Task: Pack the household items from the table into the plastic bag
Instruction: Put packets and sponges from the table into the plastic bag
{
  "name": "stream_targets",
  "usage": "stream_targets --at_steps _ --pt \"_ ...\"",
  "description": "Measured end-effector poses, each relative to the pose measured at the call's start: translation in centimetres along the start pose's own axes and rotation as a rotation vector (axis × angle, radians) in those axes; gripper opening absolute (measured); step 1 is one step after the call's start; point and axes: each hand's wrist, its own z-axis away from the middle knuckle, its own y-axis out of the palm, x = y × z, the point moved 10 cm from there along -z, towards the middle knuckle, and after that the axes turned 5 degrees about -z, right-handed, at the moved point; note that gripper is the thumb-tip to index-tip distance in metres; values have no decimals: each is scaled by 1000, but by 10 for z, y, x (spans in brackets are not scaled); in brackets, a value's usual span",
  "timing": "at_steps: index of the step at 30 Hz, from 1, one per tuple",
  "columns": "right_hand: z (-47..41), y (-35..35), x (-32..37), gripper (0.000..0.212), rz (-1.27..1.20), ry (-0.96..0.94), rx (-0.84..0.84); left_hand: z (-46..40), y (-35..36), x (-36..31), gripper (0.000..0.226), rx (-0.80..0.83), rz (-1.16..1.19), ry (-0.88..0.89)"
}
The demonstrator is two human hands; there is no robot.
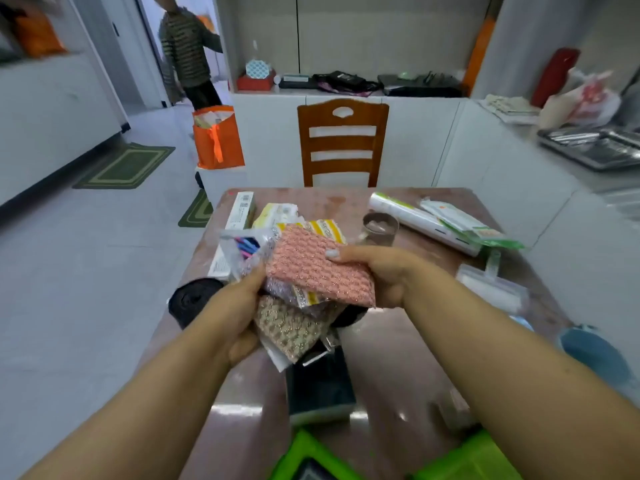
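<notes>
Pink scouring pad (pixel 320 270) is pinched at its right edge by the right hand (pixel 381 271); its fingers (pixel 334 252) lie on top. Clear packet (pixel 242 249) is gripped by the left hand (pixel 232 313) above the tabletop (pixel 391 341).

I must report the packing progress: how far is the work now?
Nothing looks packed yet. In hand: the right hand and left hand hold a pink scrubbing pad with other packets. Left on the table: a white roll, a green-white packet, a long box and a black roll.
</notes>
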Motion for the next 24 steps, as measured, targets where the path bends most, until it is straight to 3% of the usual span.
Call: stream_targets --at_steps 4,7,9,11,13,14,16,20,22,24 --pt "28 16 -29 53 13 -8 -22 33 18 -2 32 -6 -248 71" --pt "55 21 -50 36 -105 -58 -5 63 20 14 47 38 -305 -21" --pt "74 24 -55 35 -141 -135 33 82 1 19 59 -41 -365 -33" --pt "94 32 -55 47 -124 -235 100 100 -22 19 73 -140 -456 -6" --pt "116 43 -58 60 -101 -300 204 126 -43 20 67 -214 -574 35" --pt "127 50 -62 56 -99 -319 265 139 -51 25 57 -217 -659 35" --pt "144 63 -78 55 -92 -328 338 161 -57 44 39 -119 -905 20" --pt "146 70 -116 90 2 -300 220 193 -71 97 21 102 -1463 -117" --pt "141 65 -131 99 85 -303 96 204 -74 118 20 159 -1532 -183" --pt "138 56 -147 96 136 -290 -25 215 -70 129 20 220 -1597 -172"
